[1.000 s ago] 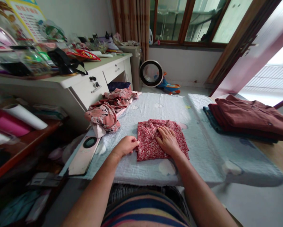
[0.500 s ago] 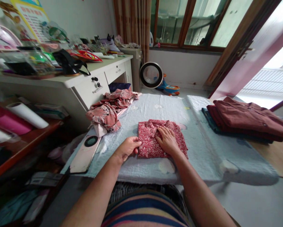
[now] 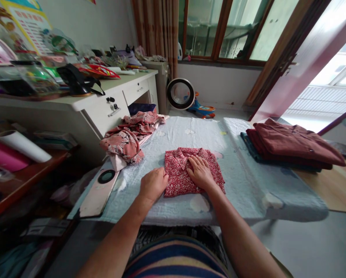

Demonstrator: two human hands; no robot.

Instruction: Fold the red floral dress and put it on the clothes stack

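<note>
A red shirt [image 3: 177, 181] with a small white pattern lies folded into a rough rectangle, its collar at the far side. My right hand [image 3: 200, 172] rests flat on its middle, fingers stretched out. At the shirt's left edge, my left hand [image 3: 154, 183] is closed, thumb and curled fingers against the cloth; its fingertips are mostly hidden. Beneath the shirt is a pale blue cloth [image 3: 239, 193] with cloud shapes, covering the board or table.
Crumpled pink floral clothing [image 3: 122, 141] lies at the back left, beside a pale flat panel with a dark ring [image 3: 96, 197]. Folded dark clothes [image 3: 297, 143] are stacked at the right. A cluttered white desk [image 3: 103, 100] stands left; a washer with its round door open [image 3: 180, 94] is behind.
My left hand has turned knuckles-up and its fingers have curled in at the shirt's left edge. My right hand stays flat on the shirt. The whole view has shifted slightly.
</note>
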